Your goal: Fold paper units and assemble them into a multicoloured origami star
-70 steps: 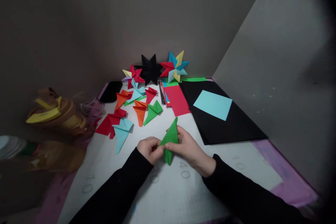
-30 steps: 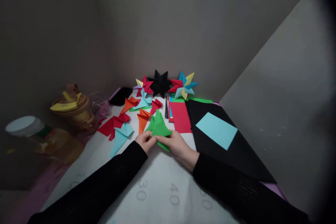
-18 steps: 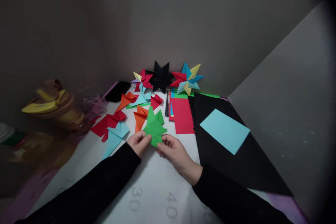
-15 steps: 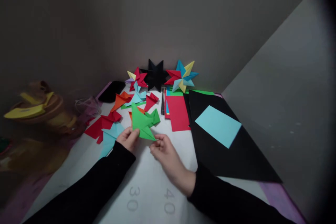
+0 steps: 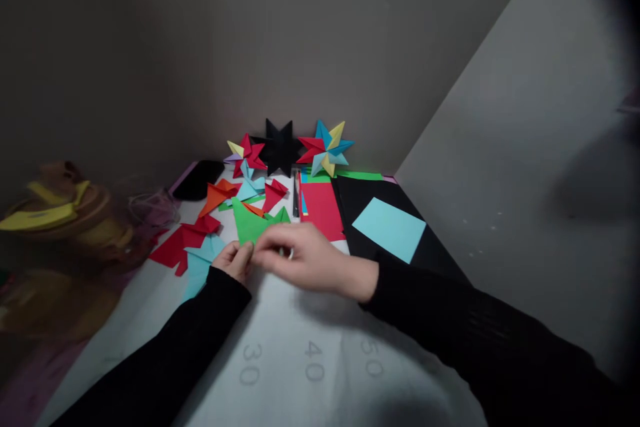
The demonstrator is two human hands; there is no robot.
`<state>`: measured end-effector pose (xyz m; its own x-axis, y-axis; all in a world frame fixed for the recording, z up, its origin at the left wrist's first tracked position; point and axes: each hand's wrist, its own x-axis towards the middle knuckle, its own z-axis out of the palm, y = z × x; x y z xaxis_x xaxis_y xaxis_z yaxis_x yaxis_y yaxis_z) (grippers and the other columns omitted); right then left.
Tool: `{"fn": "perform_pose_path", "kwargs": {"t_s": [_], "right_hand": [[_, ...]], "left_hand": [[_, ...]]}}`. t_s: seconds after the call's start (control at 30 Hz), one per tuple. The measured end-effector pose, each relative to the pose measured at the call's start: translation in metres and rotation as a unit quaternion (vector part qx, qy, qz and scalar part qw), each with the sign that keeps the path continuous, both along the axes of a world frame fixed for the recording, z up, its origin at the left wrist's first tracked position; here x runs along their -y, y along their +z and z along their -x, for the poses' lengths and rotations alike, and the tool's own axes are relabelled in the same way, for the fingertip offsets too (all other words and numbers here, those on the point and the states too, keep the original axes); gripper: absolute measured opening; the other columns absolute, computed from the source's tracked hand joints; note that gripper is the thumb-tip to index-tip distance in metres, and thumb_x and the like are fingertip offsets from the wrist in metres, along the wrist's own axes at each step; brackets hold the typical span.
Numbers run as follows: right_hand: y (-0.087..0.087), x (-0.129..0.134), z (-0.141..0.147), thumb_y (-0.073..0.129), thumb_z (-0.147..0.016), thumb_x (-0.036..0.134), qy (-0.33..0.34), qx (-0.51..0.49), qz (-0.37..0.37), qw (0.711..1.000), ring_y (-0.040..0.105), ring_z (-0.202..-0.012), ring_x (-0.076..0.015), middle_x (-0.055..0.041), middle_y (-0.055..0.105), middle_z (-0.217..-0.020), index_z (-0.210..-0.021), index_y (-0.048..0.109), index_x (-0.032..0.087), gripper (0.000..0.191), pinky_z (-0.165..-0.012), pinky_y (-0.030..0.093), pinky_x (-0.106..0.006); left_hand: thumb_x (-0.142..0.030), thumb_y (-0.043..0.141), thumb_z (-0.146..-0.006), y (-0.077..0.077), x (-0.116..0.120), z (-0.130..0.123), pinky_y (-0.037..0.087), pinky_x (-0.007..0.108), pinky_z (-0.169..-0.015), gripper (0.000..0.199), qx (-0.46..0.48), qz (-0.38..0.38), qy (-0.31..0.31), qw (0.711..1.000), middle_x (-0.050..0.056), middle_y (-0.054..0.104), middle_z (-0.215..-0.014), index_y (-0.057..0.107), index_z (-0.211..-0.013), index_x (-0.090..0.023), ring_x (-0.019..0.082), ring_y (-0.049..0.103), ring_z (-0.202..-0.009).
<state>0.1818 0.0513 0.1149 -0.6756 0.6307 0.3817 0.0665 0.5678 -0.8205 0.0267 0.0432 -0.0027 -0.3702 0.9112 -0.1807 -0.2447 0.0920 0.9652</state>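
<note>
The right hand (image 5: 313, 259) has swung left and up from the tip of the green paper (image 5: 245, 221), and now covers its lower right part. Its fingers are curled beside the left thumb; I cannot tell whether they grip. The left hand (image 5: 236, 260) still pinches the paper's lower left, over the middle of the tabletop (image 5: 280, 353). The right sleeve (image 5: 450, 313) now hides the near end of the black sheet (image 5: 434, 259). Left of the tabletop, the pot (image 5: 95, 217) is blurred.

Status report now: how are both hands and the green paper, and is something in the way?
Left hand pinching green paper. Right hand over its lower edge, contact unclear. Light blue folded piece beside left hand, might crowd it.
</note>
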Motion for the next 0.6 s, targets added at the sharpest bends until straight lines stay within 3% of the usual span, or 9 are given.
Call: {"fn": "perform_pose_path", "kwargs": {"t_s": [0.07, 0.17, 0.2, 0.27, 0.4, 0.5, 0.6], "right_hand": [[-0.024, -0.02, -0.005, 0.052, -0.083, 0.023, -0.086, -0.034, 0.014, 0.996, 0.047, -0.063, -0.0111, 0.0021, 0.052, -0.07, -0.075, 0.052, 0.019, 0.009, -0.058, 0.038, -0.022], [-0.08, -0.031, -0.009, 0.058, -0.08, 0.031, -0.231, -0.132, 0.089, 0.96, 0.044, -0.064, -0.0112, 0.0033, 0.046, -0.074, -0.082, 0.045, 0.021, 0.017, -0.059, 0.038, -0.023], [-0.096, -0.031, -0.01, 0.061, -0.079, 0.034, -0.234, -0.15, 0.123, 0.953, 0.045, -0.065, -0.0114, 0.0027, 0.046, -0.077, -0.086, 0.044, 0.021, 0.023, -0.061, 0.039, -0.023], [-0.118, -0.028, -0.011, 0.064, -0.075, 0.043, -0.179, -0.175, 0.202, 0.947, 0.049, -0.07, -0.0126, 0.0001, 0.05, -0.084, -0.097, 0.045, 0.021, 0.036, -0.063, 0.041, -0.024], [-0.118, -0.018, -0.014, 0.068, -0.07, 0.053, -0.055, -0.171, 0.305, 0.935, 0.054, -0.074, -0.0165, -0.0038, 0.057, -0.081, -0.091, 0.058, 0.017, 0.043, -0.067, 0.042, -0.028], [-0.11, -0.014, -0.016, 0.072, -0.068, 0.045, -0.04, -0.147, 0.369, 0.917, 0.055, -0.075, -0.0171, -0.0039, 0.062, -0.081, -0.089, 0.062, 0.016, 0.038, -0.068, 0.042, -0.029], [-0.11, -0.013, -0.016, 0.074, -0.067, 0.037, -0.063, -0.119, 0.386, 0.913, 0.055, -0.071, -0.0155, -0.0033, 0.063, -0.078, -0.085, 0.064, 0.013, 0.031, -0.067, 0.042, -0.028]], "left_hand": [[-0.043, 0.067, -0.062, -0.003, -0.001, 0.001, 0.019, 0.019, -0.034, 0.036, -0.001, -0.014, 0.016, 1.0, -0.011, 0.038, -0.036, 0.039, -0.056, -0.02, 0.005, 0.028, -0.031], [-0.042, 0.065, -0.064, -0.004, -0.001, -0.001, 0.018, 0.018, -0.035, 0.035, -0.011, -0.029, 0.028, 0.999, -0.011, 0.039, -0.038, 0.04, -0.056, -0.02, 0.004, 0.027, -0.032], [-0.042, 0.065, -0.065, -0.005, 0.0, -0.003, 0.017, 0.018, -0.035, 0.034, -0.015, -0.032, 0.028, 0.999, -0.011, 0.039, -0.038, 0.04, -0.056, -0.019, 0.004, 0.027, -0.033], [-0.041, 0.063, -0.067, -0.005, 0.002, -0.007, 0.016, 0.019, -0.037, 0.034, -0.029, -0.04, 0.021, 0.999, -0.01, 0.038, -0.039, 0.041, -0.055, -0.019, 0.004, 0.026, -0.034], [-0.041, 0.061, -0.07, -0.008, 0.007, -0.014, 0.019, 0.02, -0.042, 0.035, -0.104, -0.079, -0.05, 0.99, -0.009, 0.033, -0.044, 0.039, -0.053, -0.019, 0.005, 0.025, -0.041], [-0.043, 0.059, -0.071, -0.013, 0.01, -0.014, 0.021, 0.021, -0.044, 0.037, -0.166, -0.076, -0.132, 0.974, -0.009, 0.03, -0.047, 0.037, -0.053, -0.019, 0.006, 0.025, -0.045], [-0.043, 0.057, -0.072, -0.017, 0.011, -0.013, 0.022, 0.021, -0.045, 0.035, -0.214, -0.055, -0.192, 0.956, -0.008, 0.03, -0.048, 0.039, -0.053, -0.019, 0.007, 0.025, -0.046]]}}
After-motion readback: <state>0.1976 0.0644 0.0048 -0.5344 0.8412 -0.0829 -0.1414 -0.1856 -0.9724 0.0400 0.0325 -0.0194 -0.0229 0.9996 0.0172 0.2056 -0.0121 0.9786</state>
